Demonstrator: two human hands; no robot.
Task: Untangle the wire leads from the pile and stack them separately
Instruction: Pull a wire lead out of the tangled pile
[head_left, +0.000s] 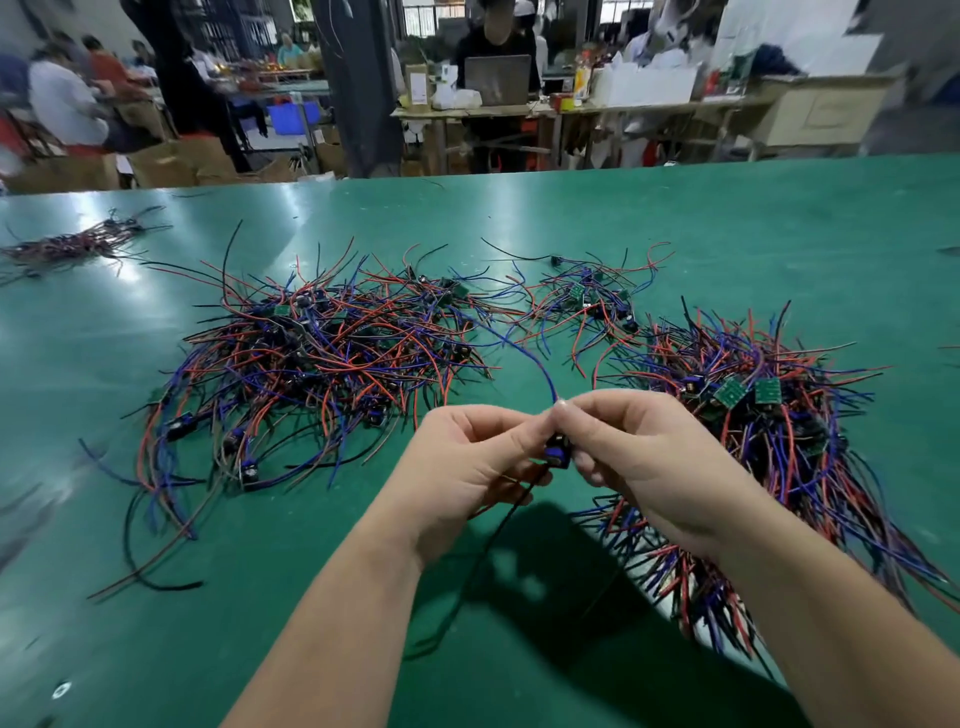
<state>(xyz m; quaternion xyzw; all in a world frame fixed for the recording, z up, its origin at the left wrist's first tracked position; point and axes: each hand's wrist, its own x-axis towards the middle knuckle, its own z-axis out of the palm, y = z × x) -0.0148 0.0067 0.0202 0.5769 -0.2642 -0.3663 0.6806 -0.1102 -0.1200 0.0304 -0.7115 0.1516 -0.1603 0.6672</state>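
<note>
Two bare hands meet above the green worktop (311, 597). The left hand (467, 457) and the right hand (639, 457) both pinch one small black and blue component (557, 451) between thumb and curled fingertips. A thin blue wire lead (519, 348) runs from this component away to the left, toward the large tangled pile of red, blue and black wire leads (322, 353) that lies beyond the left hand. A thin black wire lead (493, 545) hangs down below the left hand.

Just right of the right hand, partly under its wrist, lies a second heap of the same wires (779, 467) with small green circuit boards (768, 391) on it. Beyond both hands lies a smaller loose cluster of leads (587, 301). Far to the left of the left hand lies a flat dark bundle of leads (72, 244), well apart from the piles.
</note>
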